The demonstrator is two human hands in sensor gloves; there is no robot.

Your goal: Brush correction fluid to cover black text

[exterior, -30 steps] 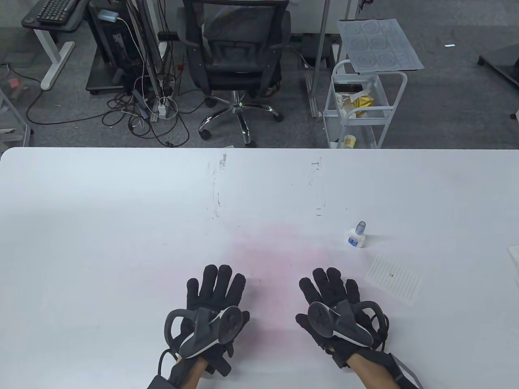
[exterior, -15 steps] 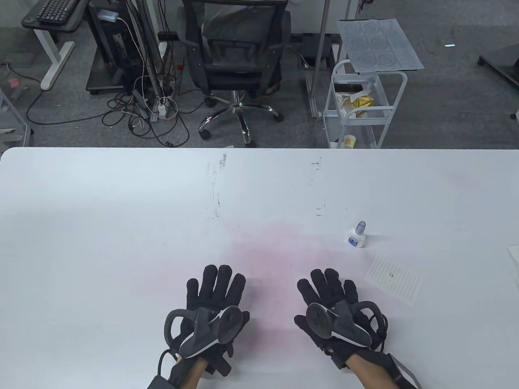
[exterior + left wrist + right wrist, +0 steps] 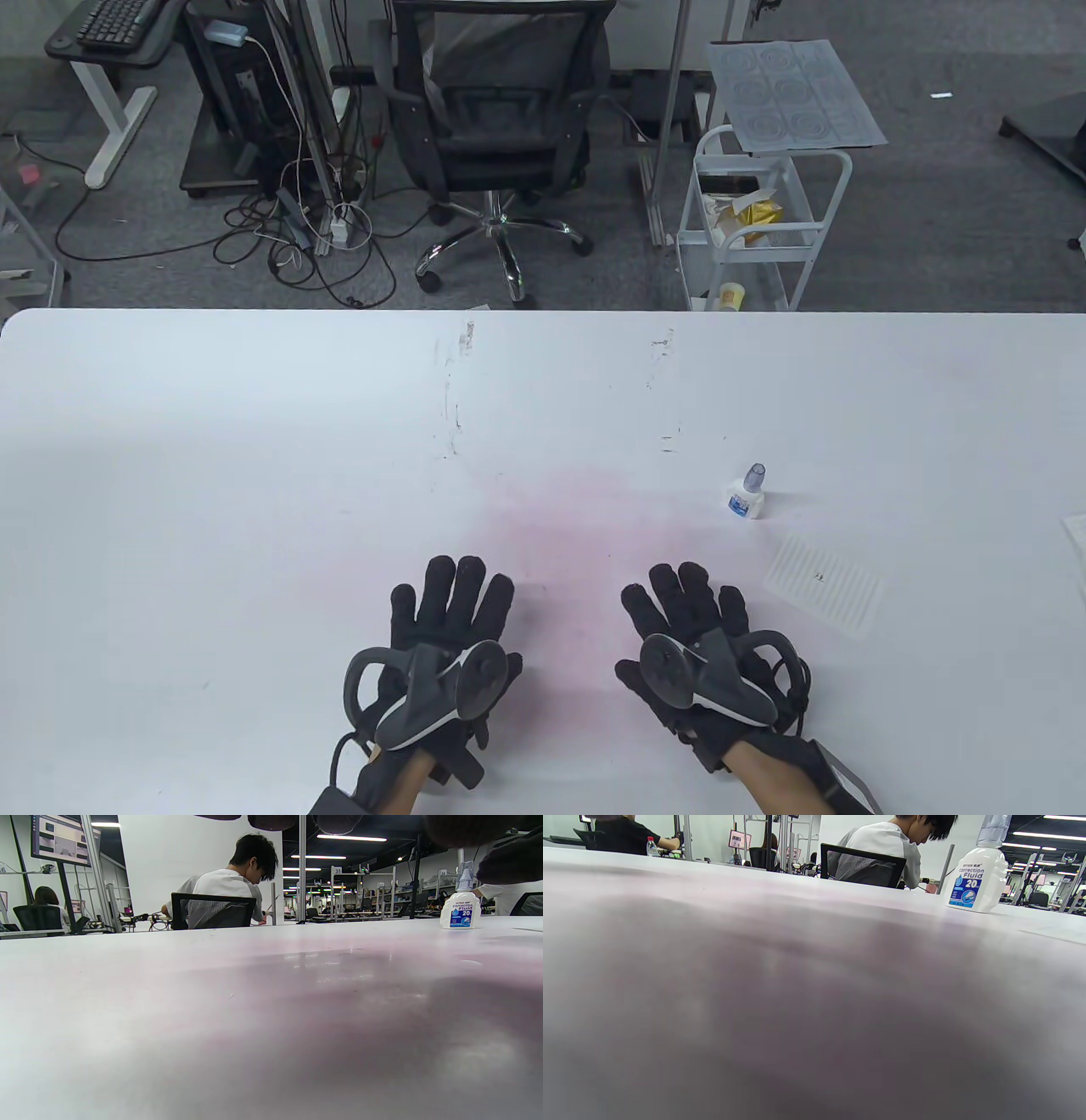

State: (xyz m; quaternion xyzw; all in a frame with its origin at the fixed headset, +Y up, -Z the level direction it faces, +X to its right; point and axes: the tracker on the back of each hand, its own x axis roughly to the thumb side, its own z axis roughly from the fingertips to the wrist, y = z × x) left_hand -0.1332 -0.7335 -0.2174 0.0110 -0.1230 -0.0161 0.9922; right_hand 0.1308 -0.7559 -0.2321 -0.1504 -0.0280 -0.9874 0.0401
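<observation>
A small white correction fluid bottle (image 3: pixel 748 492) with a blue label and clear cap stands upright on the white table (image 3: pixel 254 441), right of centre. It also shows in the left wrist view (image 3: pixel 460 904) and the right wrist view (image 3: pixel 975 874). A lined white paper (image 3: pixel 823 584) with a small black mark (image 3: pixel 820 577) lies just in front of the bottle. My left hand (image 3: pixel 450 598) rests flat on the table, fingers spread, holding nothing. My right hand (image 3: pixel 687 598) rests flat too, empty, left of the paper.
An office chair (image 3: pixel 496 127) and a white trolley (image 3: pixel 755 212) stand beyond the table's far edge. A white object (image 3: pixel 1076 536) pokes in at the right edge. Faint scuffs (image 3: pixel 454 399) and a pink stain (image 3: pixel 577 526) mark the tabletop.
My right hand has slid slightly toward me and to the left. The chair behind the table has turned a little. My left hand has not moved.
</observation>
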